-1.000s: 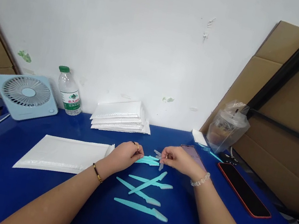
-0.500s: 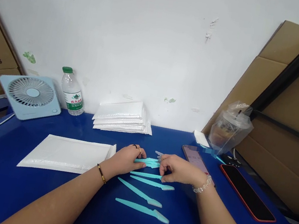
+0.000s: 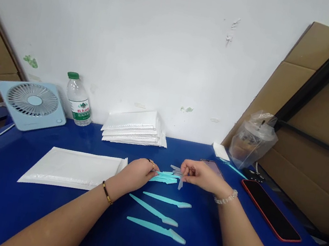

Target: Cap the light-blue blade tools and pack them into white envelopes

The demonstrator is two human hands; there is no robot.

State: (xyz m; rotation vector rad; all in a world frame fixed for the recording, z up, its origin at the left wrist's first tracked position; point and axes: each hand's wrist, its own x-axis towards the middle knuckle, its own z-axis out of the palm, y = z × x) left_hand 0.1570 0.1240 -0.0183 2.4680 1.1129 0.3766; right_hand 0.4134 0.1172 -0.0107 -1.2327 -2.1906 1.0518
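Note:
Three turquoise eyebrow razors lie apart on the blue table: an upper razor (image 3: 166, 200), a middle razor (image 3: 153, 211) and a lowest razor (image 3: 156, 228). Above them is a small pile of more eyebrow razors (image 3: 165, 179). My left hand (image 3: 139, 174) is closed on the handle of one razor over this pile. At the pile's right end, my right hand (image 3: 201, 176) pinches a small clear blade cap (image 3: 181, 184) near the razor's blade end. Other clear caps (image 3: 175, 169) lie beside its fingertips, partly hidden.
A white padded envelope (image 3: 70, 168) lies left of my hands. More envelopes (image 3: 131, 128) are stacked by the wall. A fan (image 3: 32, 104) and water bottle (image 3: 79, 101) stand back left. At right are a phone (image 3: 272, 210), a second phone (image 3: 213, 168) and a bagged drink cup (image 3: 252, 140).
The razor that lay just below the pile has left its place and is now in my left hand. My right hand has risen slightly, and a clear cap shows in its fingers.

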